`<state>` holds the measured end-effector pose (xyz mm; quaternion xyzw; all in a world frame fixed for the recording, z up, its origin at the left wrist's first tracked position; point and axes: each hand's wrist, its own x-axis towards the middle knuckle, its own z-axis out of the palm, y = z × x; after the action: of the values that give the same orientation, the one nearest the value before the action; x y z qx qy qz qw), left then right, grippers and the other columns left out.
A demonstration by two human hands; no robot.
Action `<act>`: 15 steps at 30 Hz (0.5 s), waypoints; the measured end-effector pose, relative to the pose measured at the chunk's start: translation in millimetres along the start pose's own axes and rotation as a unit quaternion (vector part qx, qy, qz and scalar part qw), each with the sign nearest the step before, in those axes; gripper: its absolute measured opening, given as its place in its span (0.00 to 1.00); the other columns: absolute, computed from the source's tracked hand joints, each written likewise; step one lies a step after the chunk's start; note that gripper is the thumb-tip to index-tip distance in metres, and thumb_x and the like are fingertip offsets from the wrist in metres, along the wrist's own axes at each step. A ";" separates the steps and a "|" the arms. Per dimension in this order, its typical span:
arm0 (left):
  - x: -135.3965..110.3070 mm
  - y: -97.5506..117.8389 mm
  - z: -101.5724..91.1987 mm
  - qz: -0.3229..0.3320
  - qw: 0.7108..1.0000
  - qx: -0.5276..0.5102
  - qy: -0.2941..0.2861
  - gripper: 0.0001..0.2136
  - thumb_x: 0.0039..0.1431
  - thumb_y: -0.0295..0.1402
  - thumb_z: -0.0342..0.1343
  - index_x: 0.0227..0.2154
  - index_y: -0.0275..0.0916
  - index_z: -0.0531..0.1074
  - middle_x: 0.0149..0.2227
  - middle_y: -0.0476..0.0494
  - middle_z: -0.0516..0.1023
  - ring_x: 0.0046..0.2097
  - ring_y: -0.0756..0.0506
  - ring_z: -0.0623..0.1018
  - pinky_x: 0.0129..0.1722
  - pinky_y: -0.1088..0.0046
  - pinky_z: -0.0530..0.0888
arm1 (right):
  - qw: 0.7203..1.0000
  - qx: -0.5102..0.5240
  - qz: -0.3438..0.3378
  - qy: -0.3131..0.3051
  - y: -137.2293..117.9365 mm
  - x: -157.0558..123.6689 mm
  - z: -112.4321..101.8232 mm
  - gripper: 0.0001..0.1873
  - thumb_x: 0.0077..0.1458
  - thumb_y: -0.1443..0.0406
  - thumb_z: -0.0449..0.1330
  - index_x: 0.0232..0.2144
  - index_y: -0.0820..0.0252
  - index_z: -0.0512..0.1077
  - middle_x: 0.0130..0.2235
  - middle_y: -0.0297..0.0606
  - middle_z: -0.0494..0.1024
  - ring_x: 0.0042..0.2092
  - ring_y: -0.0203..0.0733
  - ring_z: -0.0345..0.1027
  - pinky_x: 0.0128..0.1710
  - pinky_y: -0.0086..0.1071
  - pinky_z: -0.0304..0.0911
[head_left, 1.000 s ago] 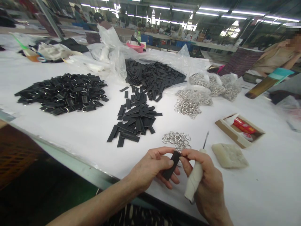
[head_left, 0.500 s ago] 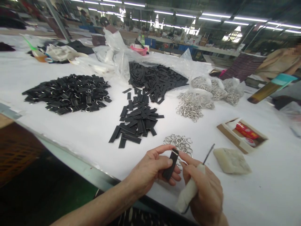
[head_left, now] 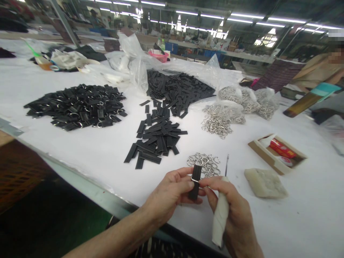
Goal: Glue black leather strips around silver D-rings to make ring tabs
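My left hand [head_left: 174,191] pinches a black strap strip [head_left: 197,172] between thumb and fingers, close to the table's front edge. A silver D-ring [head_left: 194,180] sits around the strip near its middle. My right hand [head_left: 236,211] is closed on an awl [head_left: 220,218] with a white wrapped handle, its thin metal shaft pointing up. The right index fingertip meets the side of the strip by the ring. Just behind my hands lies a small heap of loose D-rings [head_left: 205,163]. Beyond to the left is a pile of flat black strips [head_left: 161,138].
Finished-looking strips with rings [head_left: 77,107] are heaped at left. Farther back lie more black strips [head_left: 180,89] and bagged rings [head_left: 231,111]. At right are a pale block [head_left: 266,183], a small cardboard box [head_left: 268,156] and a teal-topped bottle [head_left: 309,102]. A person [head_left: 313,71] sits beyond.
The strip has turned more upright, and its ring, earlier at the top end, now sits near the middle. The awl has swung left to nearly vertical in my right hand.
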<state>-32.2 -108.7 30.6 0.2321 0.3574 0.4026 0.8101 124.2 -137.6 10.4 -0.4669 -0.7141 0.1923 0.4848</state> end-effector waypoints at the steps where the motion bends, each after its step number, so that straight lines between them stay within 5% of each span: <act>1: 0.3 0.8 0.4 -0.001 1.000 -0.010 0.001 0.14 0.48 0.24 0.58 0.41 0.32 0.70 0.30 0.43 0.78 0.30 0.48 0.77 0.33 0.71 0.74 | 1.000 0.009 -0.007 -0.005 0.0 -0.1 0.1 0.15 0.53 0.74 0.55 0.39 0.50 0.67 0.39 0.35 0.76 0.41 0.42 0.71 0.38 0.37 0.69; 6: 0.6 2.1 4.8 -0.001 0.998 -0.053 0.035 0.15 0.49 0.21 0.58 0.42 0.29 0.71 0.33 0.39 0.79 0.32 0.49 0.77 0.37 0.73 0.73 | 0.999 0.006 -0.019 -0.043 5.1 -4.0 8.3 0.10 0.51 0.71 0.56 0.34 0.51 0.70 0.41 0.36 0.77 0.42 0.46 0.70 0.37 0.41 0.69; 10: -0.4 -0.3 7.8 -0.002 0.994 -0.084 0.069 0.16 0.48 0.19 0.58 0.43 0.32 0.71 0.31 0.42 0.79 0.30 0.51 0.76 0.38 0.74 0.72 | 1.000 -0.007 -0.020 -0.013 9.0 -8.2 15.9 0.09 0.54 0.71 0.53 0.32 0.51 0.70 0.39 0.38 0.77 0.41 0.46 0.71 0.36 0.42 0.69; 15: -1.4 1.3 6.3 -0.021 0.995 -0.093 0.033 0.14 0.45 0.20 0.59 0.39 0.31 0.72 0.32 0.40 0.80 0.33 0.47 0.78 0.40 0.70 0.72 | 0.999 0.006 -0.034 0.023 1.9 -5.5 12.5 0.15 0.52 0.75 0.56 0.39 0.51 0.67 0.38 0.37 0.76 0.41 0.43 0.71 0.40 0.41 0.69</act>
<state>-28.7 -109.7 36.1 0.1354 0.3497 0.4241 0.8243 114.7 -139.1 0.6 -0.4441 -0.7170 0.1694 0.5100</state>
